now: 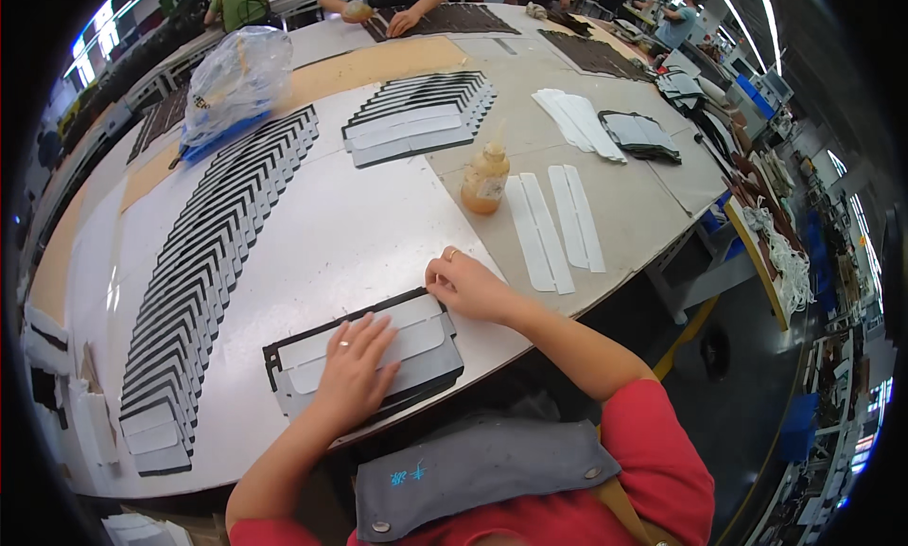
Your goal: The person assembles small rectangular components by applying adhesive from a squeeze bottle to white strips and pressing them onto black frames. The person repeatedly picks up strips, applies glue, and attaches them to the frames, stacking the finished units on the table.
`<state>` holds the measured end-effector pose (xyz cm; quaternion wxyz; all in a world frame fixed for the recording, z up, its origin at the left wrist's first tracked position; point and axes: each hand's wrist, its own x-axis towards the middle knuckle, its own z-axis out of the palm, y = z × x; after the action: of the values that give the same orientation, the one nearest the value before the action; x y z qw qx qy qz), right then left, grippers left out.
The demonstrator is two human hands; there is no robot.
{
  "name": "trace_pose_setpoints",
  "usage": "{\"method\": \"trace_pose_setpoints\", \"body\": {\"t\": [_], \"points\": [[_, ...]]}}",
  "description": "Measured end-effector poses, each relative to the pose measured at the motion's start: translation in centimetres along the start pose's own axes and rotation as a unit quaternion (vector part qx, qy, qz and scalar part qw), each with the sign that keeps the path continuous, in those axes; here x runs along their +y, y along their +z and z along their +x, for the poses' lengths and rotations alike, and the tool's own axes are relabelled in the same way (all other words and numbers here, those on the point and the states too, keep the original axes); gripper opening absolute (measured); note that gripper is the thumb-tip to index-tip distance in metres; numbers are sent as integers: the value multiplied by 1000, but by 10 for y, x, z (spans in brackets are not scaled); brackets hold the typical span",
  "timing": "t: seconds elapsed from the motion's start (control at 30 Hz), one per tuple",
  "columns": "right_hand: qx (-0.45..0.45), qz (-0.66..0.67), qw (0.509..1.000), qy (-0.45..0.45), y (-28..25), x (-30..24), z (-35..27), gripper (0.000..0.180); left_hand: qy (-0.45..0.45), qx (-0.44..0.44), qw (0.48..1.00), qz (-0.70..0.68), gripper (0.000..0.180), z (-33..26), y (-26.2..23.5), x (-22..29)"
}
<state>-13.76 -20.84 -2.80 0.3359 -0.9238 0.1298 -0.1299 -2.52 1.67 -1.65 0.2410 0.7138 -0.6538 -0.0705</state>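
Note:
In front of me a black panel (427, 387) with grey-white backing lies on the white table. A white strip (317, 368) rests along its upper part. My left hand (355, 368) lies over the strip with its fingers spread, and it wears a ring. At the panel's far right corner is my right hand (463, 286), its fingers curled and drawn together. What those fingertips hold, if anything, is hidden. Two loose white strips (539, 234) lie beyond the right hand, beside a clear bottle (484, 182) of amber liquid.
A long overlapping row of black-edged panels (203, 262) runs down the left. A shorter stack (411, 120) sits farther back. White strips (577, 120) and dark-edged pieces (641, 134) lie far right. A plastic bag (236, 78) stands back left. A co-worker's hand (405, 21) works across the table (369, 205).

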Motion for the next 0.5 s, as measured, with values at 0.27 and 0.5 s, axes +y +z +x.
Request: {"method": "trace_pose_setpoints", "body": {"t": [0.27, 0.5], "points": [[86, -53, 993, -67, 17, -27, -47, 18, -9, 32, 998, 44, 40, -10, 14, 3], [53, -166, 981, -82, 27, -32, -55, 35, -31, -28, 998, 54, 51, -6, 20, 3]]}}
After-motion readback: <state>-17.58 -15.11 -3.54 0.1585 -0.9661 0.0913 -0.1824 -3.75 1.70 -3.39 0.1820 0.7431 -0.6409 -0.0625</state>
